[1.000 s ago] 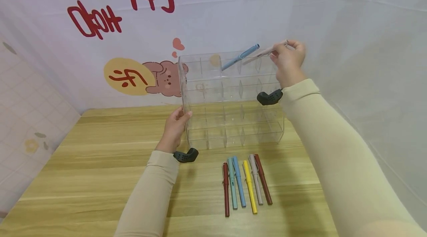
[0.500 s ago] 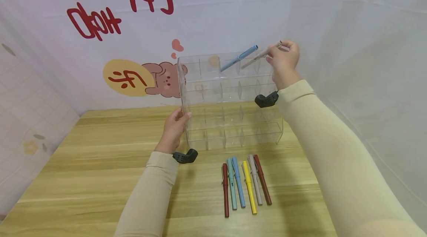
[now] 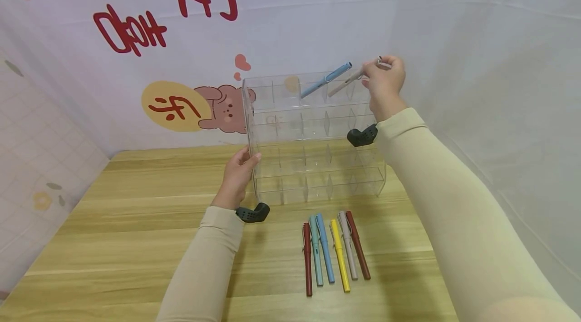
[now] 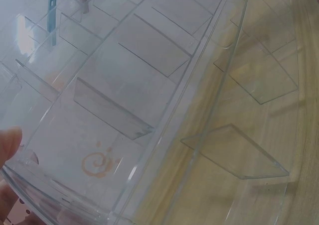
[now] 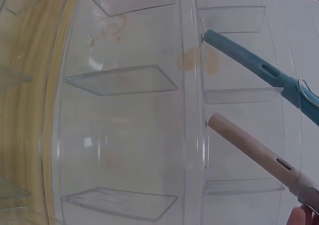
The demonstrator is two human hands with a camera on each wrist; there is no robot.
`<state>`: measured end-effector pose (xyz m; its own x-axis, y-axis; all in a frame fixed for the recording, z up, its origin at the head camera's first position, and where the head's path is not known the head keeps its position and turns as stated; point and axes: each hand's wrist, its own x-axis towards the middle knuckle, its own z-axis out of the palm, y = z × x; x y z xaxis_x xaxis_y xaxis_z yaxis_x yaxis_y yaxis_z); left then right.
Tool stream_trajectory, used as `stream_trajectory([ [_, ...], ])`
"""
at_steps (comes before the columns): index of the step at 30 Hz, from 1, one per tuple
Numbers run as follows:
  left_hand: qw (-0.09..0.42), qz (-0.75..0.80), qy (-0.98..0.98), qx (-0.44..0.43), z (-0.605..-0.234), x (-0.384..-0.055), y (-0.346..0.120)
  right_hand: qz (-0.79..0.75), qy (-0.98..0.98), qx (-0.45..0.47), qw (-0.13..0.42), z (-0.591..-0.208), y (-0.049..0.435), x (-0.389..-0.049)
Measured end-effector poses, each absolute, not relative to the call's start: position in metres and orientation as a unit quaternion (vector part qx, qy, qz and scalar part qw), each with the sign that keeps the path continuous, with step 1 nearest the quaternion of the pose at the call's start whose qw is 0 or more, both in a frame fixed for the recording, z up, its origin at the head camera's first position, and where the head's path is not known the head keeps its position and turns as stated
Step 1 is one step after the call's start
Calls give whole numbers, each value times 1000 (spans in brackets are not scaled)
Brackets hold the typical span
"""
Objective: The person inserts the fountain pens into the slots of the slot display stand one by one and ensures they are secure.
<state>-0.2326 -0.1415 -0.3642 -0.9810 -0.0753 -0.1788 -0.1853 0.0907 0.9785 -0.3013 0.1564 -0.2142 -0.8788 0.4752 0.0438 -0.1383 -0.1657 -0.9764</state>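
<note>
My left hand point(image 3: 238, 173) grips the left side wall of a clear acrylic rack point(image 3: 315, 135) divided into small compartments; its thumb lies on the near edge. At the rack's top right, my right hand point(image 3: 387, 80) pinches a pale pinkish-grey pen point(image 5: 254, 148) near its clip end. That pen slants down into a top-row compartment, its lower end close to the compartment floor in the right wrist view. One compartment to the left, a blue pen point(image 3: 327, 80) leans in the top row, its clip end sticking out over the rim.
On the wooden table point(image 3: 136, 221) before the rack lie several pens side by side: a dark red pen point(image 3: 307, 259), teal pen point(image 3: 315, 251), light blue pen point(image 3: 325, 249), yellow pen point(image 3: 340, 256), grey pen point(image 3: 348, 246) and brownish-red pen point(image 3: 358, 246). A printed cloth point(image 3: 317, 19) hangs behind.
My right hand has moved slightly left and down, bringing the pale pen lower into its top-row compartment. The left hand keeps its grip on the rack's side.
</note>
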Motion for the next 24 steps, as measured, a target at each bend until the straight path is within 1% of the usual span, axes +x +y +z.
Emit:
stream_trajectory([
  [12, 41, 673, 733, -91, -364, -232, -140, 738, -630, -133, 199, -215, 161, -300],
  [18, 42, 670, 735, -93, -364, -232, -140, 755, -614, -126, 193, -216, 164, -300],
  [24, 45, 668, 737, -92, -363, -231, -141, 751, -618, -121, 198, -218, 165, -300],
])
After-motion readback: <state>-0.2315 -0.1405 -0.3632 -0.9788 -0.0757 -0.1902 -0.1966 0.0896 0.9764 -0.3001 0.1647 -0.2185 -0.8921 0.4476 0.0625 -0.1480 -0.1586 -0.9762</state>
